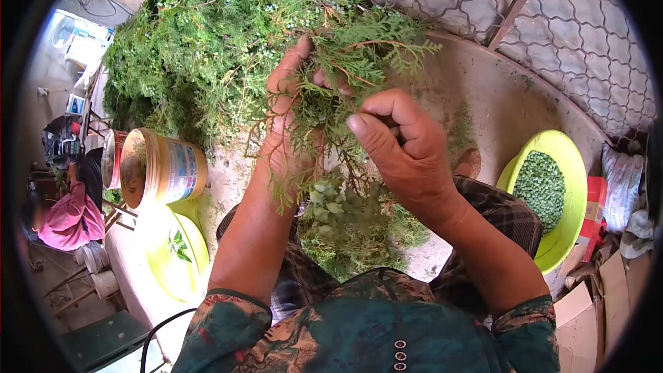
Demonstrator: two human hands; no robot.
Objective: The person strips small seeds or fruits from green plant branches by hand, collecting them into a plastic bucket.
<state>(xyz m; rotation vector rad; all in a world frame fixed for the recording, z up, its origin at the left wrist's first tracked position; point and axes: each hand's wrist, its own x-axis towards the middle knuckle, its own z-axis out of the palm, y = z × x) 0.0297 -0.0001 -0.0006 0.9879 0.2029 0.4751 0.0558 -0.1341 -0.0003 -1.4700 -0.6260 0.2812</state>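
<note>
A leafy evergreen branch, cypress-like with flat green sprays (366,48) and brown twigs, is in my left hand (283,90), whose fingers wrap round it. Close against the branch's right side, my right hand (407,145) is closed, thumb and forefinger drawn together; anything between them is too small or hidden to make out. Below both hands, pale green cones (328,200) show, somewhat blurred, among hanging twigs. More green clippings (359,242) lie between my knees.
A large heap of evergreen branches (200,41) rises ahead. To the right stands a yellow-green basin (579,215) of small green cones, near cardboard (577,324). On the left are a tan bucket (185,169), another yellow basin (197,235) and a person in pink (72,217). Wire mesh (573,34) borders the back.
</note>
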